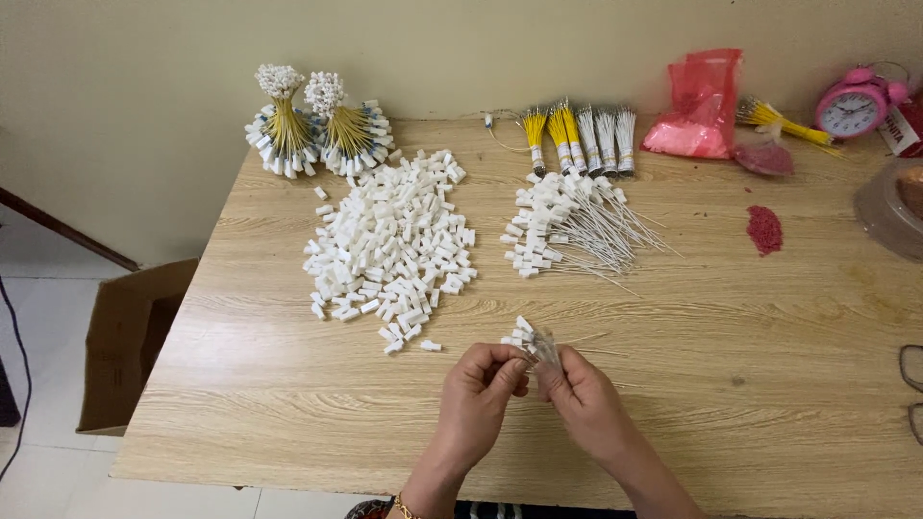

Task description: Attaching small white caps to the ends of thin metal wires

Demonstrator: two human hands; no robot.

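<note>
My left hand (483,386) and my right hand (577,392) meet above the near part of the wooden table (731,384). Together they pinch a small bunch of thin wires with white plastic blocks on their ends (527,339), the blocks fanning up and to the left. Just beyond my left hand lies a large heap of loose white plastic blocks (392,245). A pile of wires fitted with white blocks (569,224) lies beyond my right hand.
Two tied round bundles of yellow wires with white ends (317,130) stand at the back left. Bound yellow and grey wire bundles (580,135), a pink plastic bag (699,106), red granules (765,229) and a pink alarm clock (852,104) line the back. A cardboard box (125,336) sits on the floor at left.
</note>
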